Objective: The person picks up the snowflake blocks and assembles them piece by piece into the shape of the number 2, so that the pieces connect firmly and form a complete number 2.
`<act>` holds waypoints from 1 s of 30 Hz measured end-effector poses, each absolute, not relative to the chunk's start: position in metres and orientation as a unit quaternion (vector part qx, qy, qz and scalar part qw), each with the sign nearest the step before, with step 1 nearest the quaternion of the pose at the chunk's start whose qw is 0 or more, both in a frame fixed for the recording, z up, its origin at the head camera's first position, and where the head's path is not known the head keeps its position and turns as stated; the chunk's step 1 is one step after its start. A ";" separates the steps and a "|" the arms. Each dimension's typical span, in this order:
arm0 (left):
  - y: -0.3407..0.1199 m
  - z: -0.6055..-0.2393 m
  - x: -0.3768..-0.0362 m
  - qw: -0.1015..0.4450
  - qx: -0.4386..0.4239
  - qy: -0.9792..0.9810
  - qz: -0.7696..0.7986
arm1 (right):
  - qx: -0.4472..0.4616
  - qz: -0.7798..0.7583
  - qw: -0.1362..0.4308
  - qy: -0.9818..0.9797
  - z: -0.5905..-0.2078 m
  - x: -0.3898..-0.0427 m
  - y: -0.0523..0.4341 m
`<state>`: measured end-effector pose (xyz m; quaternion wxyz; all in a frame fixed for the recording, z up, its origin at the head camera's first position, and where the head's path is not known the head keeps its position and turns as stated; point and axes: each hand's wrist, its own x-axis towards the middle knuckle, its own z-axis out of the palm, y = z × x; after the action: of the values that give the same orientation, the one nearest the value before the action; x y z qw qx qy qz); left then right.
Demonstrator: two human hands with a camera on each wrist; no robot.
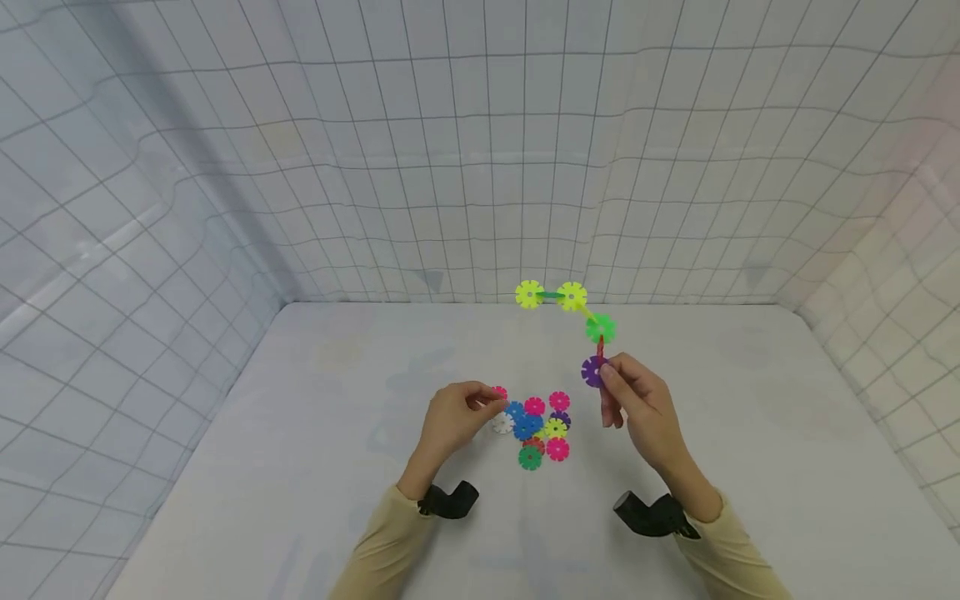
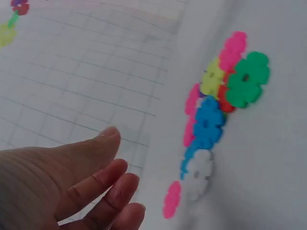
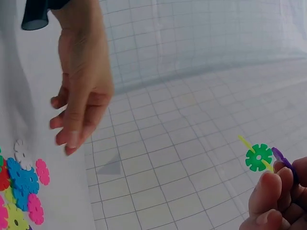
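Right hand: thumb and fingers pinch the purple disc, bottom end of a linked chain held up above the counter. Chain order from the hand: purple disc, edge-on red disc, light green disc, edge-on yellow piece, flat yellow disc, edge-on green piece, flat yellow disc at the far end. It rises, then bends to the left.

Left hand: raised beside the left edge of the loose pile, fingers loosely bent, thumb apart from them in the left wrist view, gripping nothing. Pile sits on the counter between the hands: blue, pink, yellow, red, purple. White disc at its left, dark green disc at the near edge.

Black wrist mount on each arm, beige sleeves. Gridded white sheeting behind.
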<state>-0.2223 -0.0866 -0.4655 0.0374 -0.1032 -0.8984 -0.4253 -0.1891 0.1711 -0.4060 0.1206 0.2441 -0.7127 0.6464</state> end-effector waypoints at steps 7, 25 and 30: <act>-0.088 -0.495 -0.218 -0.014 -0.106 -0.930 -0.353 | 0.239 0.697 0.094 -0.669 -0.404 -0.189 0.171; -0.088 -0.505 -0.217 0.030 -0.133 -0.920 -0.367 | 0.267 0.759 0.032 -0.593 -0.396 -0.184 0.175; -0.089 -0.505 -0.217 0.031 -0.130 -0.915 -0.380 | 0.332 0.825 -0.055 -0.454 -0.394 -0.185 0.180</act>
<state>-0.2168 -0.0891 -0.5053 0.0313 -0.1301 -0.9154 -0.3797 -0.1854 0.1797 -0.3941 -0.0547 0.3318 -0.4537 0.8253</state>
